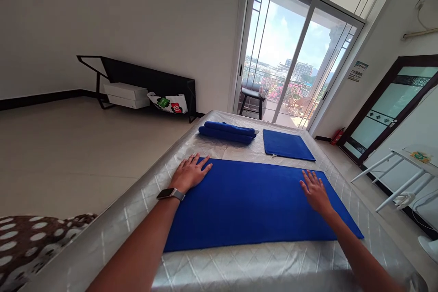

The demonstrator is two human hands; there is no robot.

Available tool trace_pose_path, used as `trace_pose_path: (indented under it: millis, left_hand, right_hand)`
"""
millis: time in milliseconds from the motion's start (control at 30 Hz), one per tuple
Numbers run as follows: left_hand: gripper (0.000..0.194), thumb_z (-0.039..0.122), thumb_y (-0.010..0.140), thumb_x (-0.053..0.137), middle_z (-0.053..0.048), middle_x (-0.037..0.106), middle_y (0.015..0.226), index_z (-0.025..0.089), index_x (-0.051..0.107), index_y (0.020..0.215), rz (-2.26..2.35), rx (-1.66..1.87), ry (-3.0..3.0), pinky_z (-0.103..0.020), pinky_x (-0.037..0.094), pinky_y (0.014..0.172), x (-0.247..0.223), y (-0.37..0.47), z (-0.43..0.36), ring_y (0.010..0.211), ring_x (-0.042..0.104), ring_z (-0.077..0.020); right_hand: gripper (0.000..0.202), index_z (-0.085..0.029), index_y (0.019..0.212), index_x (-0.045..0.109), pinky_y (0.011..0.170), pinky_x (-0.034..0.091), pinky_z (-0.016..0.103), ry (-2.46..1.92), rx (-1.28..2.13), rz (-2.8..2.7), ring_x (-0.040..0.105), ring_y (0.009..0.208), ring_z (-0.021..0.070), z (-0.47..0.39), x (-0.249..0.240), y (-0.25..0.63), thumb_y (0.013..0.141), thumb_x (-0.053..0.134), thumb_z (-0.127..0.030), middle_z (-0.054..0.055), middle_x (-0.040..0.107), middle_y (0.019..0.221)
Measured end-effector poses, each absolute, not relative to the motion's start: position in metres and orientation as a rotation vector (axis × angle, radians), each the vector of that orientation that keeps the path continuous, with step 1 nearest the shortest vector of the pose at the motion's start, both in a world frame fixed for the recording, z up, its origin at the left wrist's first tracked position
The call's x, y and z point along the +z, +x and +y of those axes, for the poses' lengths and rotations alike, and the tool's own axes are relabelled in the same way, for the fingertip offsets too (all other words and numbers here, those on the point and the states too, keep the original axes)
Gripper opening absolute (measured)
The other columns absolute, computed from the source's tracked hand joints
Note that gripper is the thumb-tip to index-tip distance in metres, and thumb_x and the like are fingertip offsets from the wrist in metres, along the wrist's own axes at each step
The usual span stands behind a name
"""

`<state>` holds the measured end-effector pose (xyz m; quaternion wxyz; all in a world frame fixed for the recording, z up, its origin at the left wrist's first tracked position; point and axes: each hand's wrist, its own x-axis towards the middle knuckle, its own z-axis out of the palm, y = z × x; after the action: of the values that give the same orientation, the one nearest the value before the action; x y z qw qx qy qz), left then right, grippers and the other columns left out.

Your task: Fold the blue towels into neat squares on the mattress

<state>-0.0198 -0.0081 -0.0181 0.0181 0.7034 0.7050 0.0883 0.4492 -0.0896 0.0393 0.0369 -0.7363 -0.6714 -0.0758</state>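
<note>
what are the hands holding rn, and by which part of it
Nothing is held: the left hand and right hand both lie flat, fingers spread, near the far corners of the blue cloth.

On the mattress point(239, 264), nearest us, we find the spread cloth point(253, 205); behind it lie the cloth bundle point(226, 132), left, and the small cloth point(288, 144), right. Beyond the mattress stand the sliding doors point(297, 50); left of them, the rack point(147, 74) holds boxes point(126, 95) and, right of these, a bag point(171, 102).

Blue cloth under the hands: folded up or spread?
Spread: the blue cloth lies flat as a wide rectangle, both hands resting on it.
</note>
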Motion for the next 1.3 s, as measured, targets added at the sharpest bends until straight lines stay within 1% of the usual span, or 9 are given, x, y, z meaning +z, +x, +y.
trace_pose_path:
  millis: [33, 100, 200, 300, 533, 667, 800, 1100, 1300]
  left_hand:
    - [0.063, 0.057, 0.100, 0.034, -0.005, 0.036, 0.166, 0.030, 0.040, 0.156, 2.186, 0.273, 2.183, -0.046, 0.020, 0.125, -0.018, -0.020, -0.009, 0.154, 0.028, -0.0284]
    - [0.063, 0.054, 0.100, 0.034, -0.006, 0.035, 0.166, 0.028, 0.040, 0.157, 2.181, 0.267, 2.191, -0.047, 0.020, 0.125, -0.017, -0.020, -0.010, 0.154, 0.027, -0.0291]
    - [0.061, 0.051, 0.101, 0.032, -0.007, 0.036, 0.166, 0.027, 0.039, 0.157, 2.200, 0.255, 2.201, -0.050, 0.022, 0.124, -0.017, -0.019, -0.011, 0.154, 0.028, -0.0299]
    - [0.062, 0.051, 0.102, 0.029, -0.008, 0.035, 0.166, 0.027, 0.037, 0.158, 2.197, 0.232, 2.204, -0.050, 0.022, 0.124, -0.017, -0.019, -0.011, 0.153, 0.029, -0.0299]
    - [0.063, 0.055, 0.101, 0.031, -0.008, 0.033, 0.167, 0.028, 0.037, 0.158, 2.164, 0.236, 2.233, -0.050, 0.022, 0.123, -0.022, -0.026, -0.011, 0.154, 0.027, -0.0310]
    - [0.064, 0.055, 0.101, 0.031, -0.008, 0.033, 0.167, 0.027, 0.035, 0.159, 2.153, 0.199, 2.225, -0.050, 0.021, 0.123, -0.019, -0.026, -0.011, 0.154, 0.026, -0.0318]
    - [0.066, 0.059, 0.101, 0.029, -0.007, 0.033, 0.167, 0.028, 0.033, 0.160, 2.156, 0.186, 2.193, -0.048, 0.020, 0.124, -0.017, -0.027, -0.011, 0.153, 0.027, -0.0305]
    - [0.064, 0.055, 0.102, 0.030, -0.009, 0.035, 0.166, 0.028, 0.035, 0.159, 2.187, 0.206, 2.234, -0.048, 0.023, 0.123, -0.025, -0.029, -0.007, 0.153, 0.028, -0.0306]
    - [0.064, 0.053, 0.101, 0.028, -0.010, 0.035, 0.166, 0.026, 0.037, 0.158, 2.187, 0.229, 2.217, -0.051, 0.024, 0.123, -0.015, -0.019, -0.013, 0.153, 0.030, -0.0315]
  right_hand:
    - [0.055, -0.030, 0.160, 0.033, 0.125, 0.020, 0.049, -2.136, -0.165, -2.186, 0.024, 0.154, 0.0263, -0.085, 0.038, 0.424, 0.108, 0.026, -0.048, 0.004, 0.030, 0.168]
    - [0.060, -0.031, 0.163, 0.025, 0.127, 0.013, 0.049, -1.927, -0.027, -2.350, 0.014, 0.157, 0.0251, -0.077, 0.036, 0.371, 0.107, 0.019, -0.053, 0.000, 0.022, 0.171]
    - [0.063, -0.032, 0.163, 0.021, 0.127, 0.010, 0.047, -1.793, 0.177, -2.481, 0.010, 0.158, 0.0226, -0.066, 0.034, 0.312, 0.106, 0.016, -0.057, -0.002, 0.019, 0.170]
    - [0.064, -0.030, 0.163, 0.022, 0.127, 0.009, 0.044, -1.806, 0.289, -2.522, 0.011, 0.158, 0.0204, -0.056, 0.027, 0.301, 0.106, 0.018, -0.057, -0.001, 0.019, 0.170]
    - [0.064, -0.029, 0.164, 0.020, 0.127, 0.011, 0.042, -2.152, 0.149, -2.323, 0.012, 0.157, 0.0186, -0.032, 0.013, 0.413, 0.106, 0.016, -0.055, -0.001, 0.019, 0.170]
    - [0.063, -0.025, 0.164, 0.020, 0.127, 0.015, 0.044, -2.426, 0.084, -2.113, 0.016, 0.157, 0.0209, -0.024, 0.015, 0.506, 0.106, 0.015, -0.049, 0.002, 0.020, 0.170]
    - [0.065, -0.018, 0.164, 0.022, 0.126, 0.020, 0.042, -2.474, 0.054, -2.024, 0.019, 0.156, 0.0216, -0.018, 0.009, 0.568, 0.105, 0.016, -0.045, 0.005, 0.022, 0.170]
    - [0.067, -0.012, 0.163, 0.022, 0.124, 0.025, 0.047, -2.496, 0.009, -2.049, 0.021, 0.155, 0.0258, -0.018, 0.011, 0.571, 0.105, 0.015, -0.044, 0.011, 0.023, 0.169]
    - [0.063, -0.005, 0.159, 0.031, 0.126, 0.018, 0.050, -2.536, -0.020, -2.079, 0.022, 0.155, 0.0277, -0.018, 0.029, 0.549, 0.103, 0.022, -0.033, 0.018, 0.029, 0.166]
